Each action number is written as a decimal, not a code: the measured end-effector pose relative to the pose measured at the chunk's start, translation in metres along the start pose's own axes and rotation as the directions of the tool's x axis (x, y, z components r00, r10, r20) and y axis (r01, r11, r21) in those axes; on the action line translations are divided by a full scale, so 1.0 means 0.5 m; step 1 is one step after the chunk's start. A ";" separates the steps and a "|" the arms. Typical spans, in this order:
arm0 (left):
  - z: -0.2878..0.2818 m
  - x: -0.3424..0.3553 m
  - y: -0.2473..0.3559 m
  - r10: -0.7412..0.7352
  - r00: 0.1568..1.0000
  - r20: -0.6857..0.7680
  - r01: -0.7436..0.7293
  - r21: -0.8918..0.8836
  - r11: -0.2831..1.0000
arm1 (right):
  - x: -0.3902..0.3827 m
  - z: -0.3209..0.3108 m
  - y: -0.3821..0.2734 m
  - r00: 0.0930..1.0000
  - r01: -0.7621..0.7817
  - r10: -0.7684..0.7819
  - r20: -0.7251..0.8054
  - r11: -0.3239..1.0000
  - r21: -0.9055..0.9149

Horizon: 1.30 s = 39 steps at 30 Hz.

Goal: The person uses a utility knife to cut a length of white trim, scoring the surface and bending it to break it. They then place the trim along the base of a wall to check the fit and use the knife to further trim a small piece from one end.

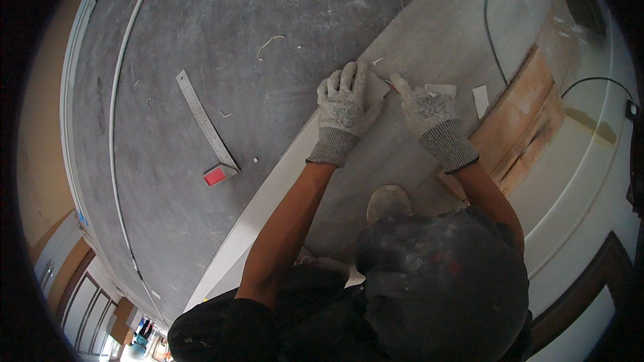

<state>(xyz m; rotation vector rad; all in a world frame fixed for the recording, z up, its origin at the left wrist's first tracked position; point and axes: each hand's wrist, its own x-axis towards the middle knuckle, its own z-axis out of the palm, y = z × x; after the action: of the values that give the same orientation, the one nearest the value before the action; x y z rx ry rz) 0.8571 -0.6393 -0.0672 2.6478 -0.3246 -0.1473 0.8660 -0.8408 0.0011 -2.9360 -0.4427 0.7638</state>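
Note:
My left hand (341,107), in a grey knit glove, lies with its fingers stretched out on a grey sheet (376,88) near its edge. Close to its right, my gloved right hand (431,112) is closed, its index finger pointing toward the left hand. A thin tip shows by that finger at the sheet, but what the hand holds is mostly hidden. A long pale strip (268,184) runs diagonally beneath my left forearm. To the left lies a try square (206,118) with a metal blade and a red-faced stock.
A pale cable (115,107) runs along the left side of the grey floor (174,33). Light offcuts (480,101) lie right of my right hand, near a wooden board (526,117). A dark cable (493,40) crosses the upper right. My shoe (388,202) stands below my hands.

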 end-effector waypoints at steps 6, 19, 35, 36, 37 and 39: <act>-0.004 -0.001 -0.002 -0.011 1.000 0.009 0.011 0.008 1.000 | -0.011 -0.021 -0.010 0.995 -0.037 0.039 0.091 0.999 -0.031; -0.006 0.007 -0.005 -0.025 1.000 0.013 0.025 0.001 1.000 | -0.048 -0.017 0.020 0.982 -0.139 0.140 0.126 0.990 -0.016; -0.049 0.006 0.025 -0.025 0.990 -0.140 0.007 -0.128 0.992 | 0.126 0.028 0.057 0.981 -0.175 -0.050 0.190 0.213 0.961; -0.051 0.005 0.029 -0.025 0.990 -0.138 0.006 -0.133 0.991 | 0.129 0.025 0.060 0.974 -0.211 -0.025 0.224 0.256 0.944; -0.053 0.004 0.034 -0.024 0.990 -0.135 0.005 -0.138 0.990 | 0.131 0.021 0.063 0.966 -0.247 0.002 0.258 0.297 0.922; -0.053 0.003 0.033 -0.019 0.989 -0.146 -0.001 -0.139 0.990 | 0.134 0.026 0.055 0.966 -0.257 0.078 0.245 0.341 0.904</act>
<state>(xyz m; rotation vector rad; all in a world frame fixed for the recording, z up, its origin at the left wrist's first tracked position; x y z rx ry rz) 0.8593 -0.6422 -0.0361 2.5051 -0.2440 0.0226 0.9226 -0.8474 -0.0455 -1.7961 0.2825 0.8676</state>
